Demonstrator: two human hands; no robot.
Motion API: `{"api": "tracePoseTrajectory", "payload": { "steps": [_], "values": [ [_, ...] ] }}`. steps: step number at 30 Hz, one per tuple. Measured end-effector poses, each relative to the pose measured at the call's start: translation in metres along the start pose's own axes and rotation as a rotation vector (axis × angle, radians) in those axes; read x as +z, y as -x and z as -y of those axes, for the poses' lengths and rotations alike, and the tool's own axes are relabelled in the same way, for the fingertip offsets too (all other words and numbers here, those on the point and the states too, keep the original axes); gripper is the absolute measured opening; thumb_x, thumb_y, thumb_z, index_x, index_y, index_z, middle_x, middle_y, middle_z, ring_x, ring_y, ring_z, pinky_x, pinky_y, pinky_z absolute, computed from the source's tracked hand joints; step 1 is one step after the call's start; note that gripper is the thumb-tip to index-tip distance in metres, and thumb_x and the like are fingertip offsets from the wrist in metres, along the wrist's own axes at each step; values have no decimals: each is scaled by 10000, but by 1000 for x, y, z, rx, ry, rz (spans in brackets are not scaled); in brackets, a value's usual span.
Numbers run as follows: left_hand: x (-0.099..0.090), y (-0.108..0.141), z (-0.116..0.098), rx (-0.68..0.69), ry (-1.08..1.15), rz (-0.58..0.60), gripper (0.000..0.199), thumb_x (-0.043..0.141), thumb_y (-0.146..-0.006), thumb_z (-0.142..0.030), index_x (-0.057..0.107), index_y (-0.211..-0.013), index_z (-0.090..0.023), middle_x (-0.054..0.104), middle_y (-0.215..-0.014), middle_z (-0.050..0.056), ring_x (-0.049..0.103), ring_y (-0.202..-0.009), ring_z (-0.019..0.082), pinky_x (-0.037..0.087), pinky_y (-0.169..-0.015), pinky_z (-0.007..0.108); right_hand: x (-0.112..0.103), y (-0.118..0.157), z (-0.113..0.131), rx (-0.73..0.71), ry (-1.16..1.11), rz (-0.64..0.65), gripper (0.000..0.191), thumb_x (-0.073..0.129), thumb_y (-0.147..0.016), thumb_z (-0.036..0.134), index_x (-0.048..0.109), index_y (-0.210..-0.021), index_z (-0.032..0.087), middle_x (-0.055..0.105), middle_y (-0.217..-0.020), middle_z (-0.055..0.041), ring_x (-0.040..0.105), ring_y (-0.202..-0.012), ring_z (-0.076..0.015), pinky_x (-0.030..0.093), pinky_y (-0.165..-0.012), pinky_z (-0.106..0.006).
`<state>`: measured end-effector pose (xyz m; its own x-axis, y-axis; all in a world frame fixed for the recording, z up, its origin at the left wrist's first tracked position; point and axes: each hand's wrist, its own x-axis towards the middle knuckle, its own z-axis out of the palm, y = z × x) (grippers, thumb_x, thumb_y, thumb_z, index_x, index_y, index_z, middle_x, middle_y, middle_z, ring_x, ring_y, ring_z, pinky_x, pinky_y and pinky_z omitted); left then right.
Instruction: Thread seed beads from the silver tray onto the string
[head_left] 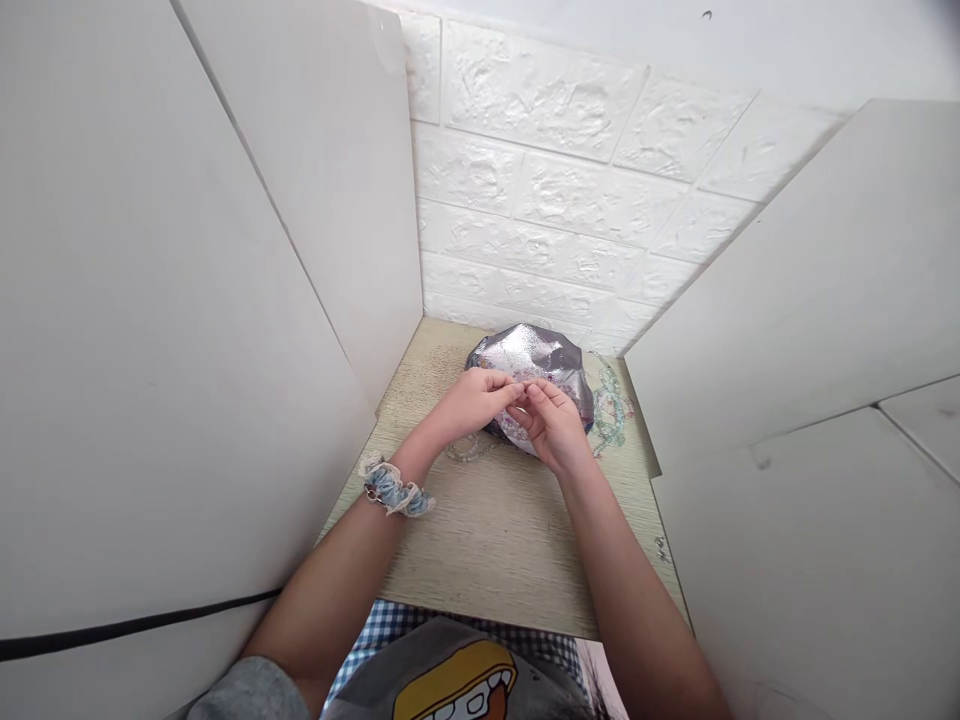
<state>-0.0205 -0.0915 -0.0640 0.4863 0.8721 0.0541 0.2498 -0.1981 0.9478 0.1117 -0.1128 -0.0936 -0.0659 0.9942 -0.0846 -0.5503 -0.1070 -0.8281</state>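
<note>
Over a shiny silver bag-like holder (529,345), my left hand (480,395) and my right hand (556,422) meet fingertip to fingertip. Both are closed in a pinch, and whatever lies between the fingers is too small to make out. Small pinkish beads (517,432) show in the holder below the hands, partly covered by them. A loop of pale beads (466,449) lies on the table left of the holder. Several strings of greenish beads (611,408) lie to its right. A blue scrunchie with lace edging (395,490) is around my left wrist.
The small wooden table (495,530) fits between tall white panels, one on the left (225,330) and one on the right (787,330). A white brick-patterned wall (555,190) stands behind it. Tiny shiny pieces (661,548) lie near the right edge.
</note>
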Motion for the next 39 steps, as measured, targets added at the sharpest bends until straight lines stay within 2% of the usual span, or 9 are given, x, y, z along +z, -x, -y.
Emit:
{"api": "tracePoseTrajectory", "payload": {
  "steps": [14,22,39],
  "values": [
    [0,0,1,-13,-34,-34,355,424,-731,-439,547,-620,-126,417,-539,-17,330,-487,69,266,-468,215,0,-1,-2,-49,121,-56,168,649,-610,308,567,-687,182,600,-665,31,575,-647,-79,503,-646,-207],
    [0,0,0,-22,-32,-31,342,423,-730,-423,557,-634,-123,422,-546,-10,344,-502,76,274,-479,219,-1,0,-3,-65,102,-42,150,647,-618,295,578,-685,181,604,-655,33,573,-645,-72,501,-637,-194],
    [0,0,1,-25,-20,-55,321,437,-719,-403,528,-583,-127,421,-532,-14,347,-495,72,275,-473,218,1,0,-3,-97,198,-79,176,639,-612,327,572,-687,184,593,-659,30,570,-657,-93,505,-682,-254]
  ]
}}
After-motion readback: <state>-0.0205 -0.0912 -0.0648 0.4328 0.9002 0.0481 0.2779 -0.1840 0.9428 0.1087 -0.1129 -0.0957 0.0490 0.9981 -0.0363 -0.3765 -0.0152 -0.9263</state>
